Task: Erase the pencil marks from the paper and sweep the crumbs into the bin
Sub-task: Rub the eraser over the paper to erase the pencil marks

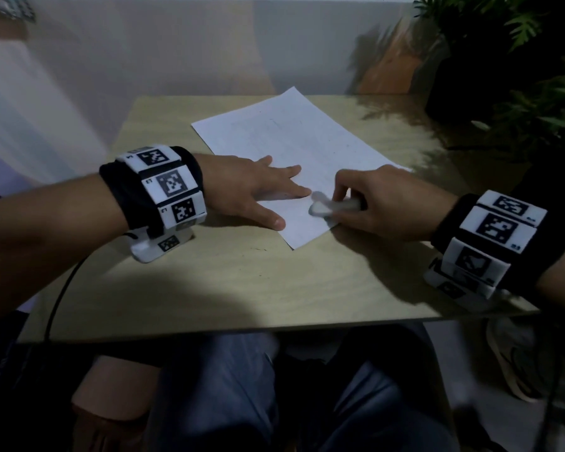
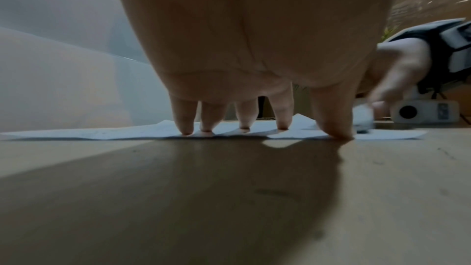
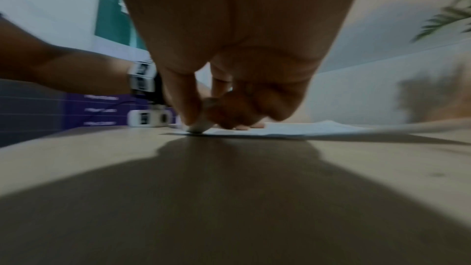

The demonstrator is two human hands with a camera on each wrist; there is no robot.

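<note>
A white sheet of paper (image 1: 294, 138) lies at an angle on the light wooden table (image 1: 242, 282), with faint pencil marks on it. My left hand (image 1: 258, 190) lies flat with spread straight fingers, pressing the paper's near left edge; its fingertips (image 2: 186, 128) touch the paper (image 2: 127, 133). My right hand (image 1: 372, 203) pinches a white eraser (image 1: 327, 207) and holds its tip down on the paper near the near corner. The eraser (image 3: 197, 127) looks blurred against the paper (image 3: 305, 130). No bin is in view.
A potted plant (image 1: 503, 60) stands at the table's far right corner. A black cable (image 1: 59, 298) hangs off the left edge. The table's near edge runs just above my legs. A shoe (image 1: 516, 360) rests on the floor at the right.
</note>
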